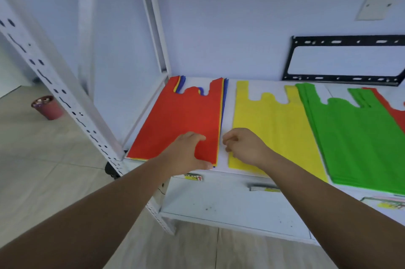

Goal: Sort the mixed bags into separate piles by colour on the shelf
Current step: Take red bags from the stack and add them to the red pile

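Note:
A mixed stack of bags lies at the left end of the white shelf, with a red bag on top and yellow and blue edges showing beneath. My left hand rests on the red bag's near right corner, thumb and fingers pinching its edge. A yellow bag lies to the right of the stack. My right hand hovers over that bag's near left corner, fingers loosely curled, holding nothing. Further right sits a green pile, and a second red bag shows at the frame's right edge.
White perforated uprights stand at the shelf's left end. A black metal bracket leans against the back wall. A lower shelf carries small labels on its edge. A maroon pot stands on the floor to the left.

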Action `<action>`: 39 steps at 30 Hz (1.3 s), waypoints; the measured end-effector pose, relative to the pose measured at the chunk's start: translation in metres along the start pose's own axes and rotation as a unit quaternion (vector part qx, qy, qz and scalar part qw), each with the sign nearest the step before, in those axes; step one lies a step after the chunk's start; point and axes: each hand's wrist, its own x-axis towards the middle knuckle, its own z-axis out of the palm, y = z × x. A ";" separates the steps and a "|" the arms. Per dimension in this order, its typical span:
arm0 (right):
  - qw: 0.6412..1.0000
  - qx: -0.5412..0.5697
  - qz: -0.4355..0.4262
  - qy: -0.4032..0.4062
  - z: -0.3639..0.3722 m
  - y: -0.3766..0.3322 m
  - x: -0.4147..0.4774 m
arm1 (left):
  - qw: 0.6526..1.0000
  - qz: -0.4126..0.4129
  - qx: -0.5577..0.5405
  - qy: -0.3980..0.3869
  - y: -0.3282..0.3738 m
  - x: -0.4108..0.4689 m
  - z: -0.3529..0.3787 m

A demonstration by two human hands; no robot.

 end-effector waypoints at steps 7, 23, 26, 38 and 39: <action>0.975 0.194 0.100 0.047 0.044 -0.008 -0.023 | 0.995 0.082 0.042 0.040 -0.034 0.001 0.015; 0.978 0.125 0.077 0.145 0.069 -0.004 -0.018 | 0.982 0.047 -0.175 0.048 -0.066 0.009 0.017; 0.982 0.098 0.073 0.146 0.068 -0.005 -0.017 | 0.981 0.048 -0.180 0.044 -0.067 0.010 0.018; 0.985 -0.102 0.003 0.137 0.064 -0.010 -0.009 | 0.977 0.035 -0.206 0.036 -0.071 0.013 0.016; 0.986 -0.114 0.006 0.124 0.064 -0.008 -0.008 | 0.977 0.034 -0.207 0.037 -0.071 0.014 0.016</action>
